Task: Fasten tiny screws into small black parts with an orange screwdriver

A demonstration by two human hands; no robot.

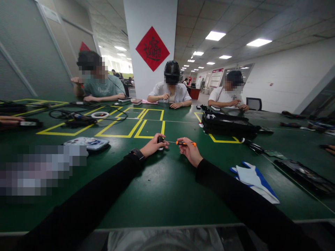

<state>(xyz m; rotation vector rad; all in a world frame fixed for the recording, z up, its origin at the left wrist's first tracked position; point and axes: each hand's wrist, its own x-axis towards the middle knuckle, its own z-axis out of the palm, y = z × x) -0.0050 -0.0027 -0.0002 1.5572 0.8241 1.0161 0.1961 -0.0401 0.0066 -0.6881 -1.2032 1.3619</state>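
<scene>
My left hand point(152, 145) is closed round a small black part point(160, 140) with a paler lower end, just above the green table point(162, 195). What kind of part it is I cannot make out. In my right hand point(190, 151) is a screwdriver point(186, 143) with an orange and black handle. Its thin shaft lies nearly level and points left at the black part. Whether the tip touches the part is too small to tell. My right fingers wrap the handle from below and behind.
White and blue gloves point(255, 179) lie right of my right arm. Beyond them is an opened black casing point(306, 172). A long black tray point(230, 122) stands further back. Black cables point(78, 118) and a patterned case point(89, 143) are at left. Several people sit around the table.
</scene>
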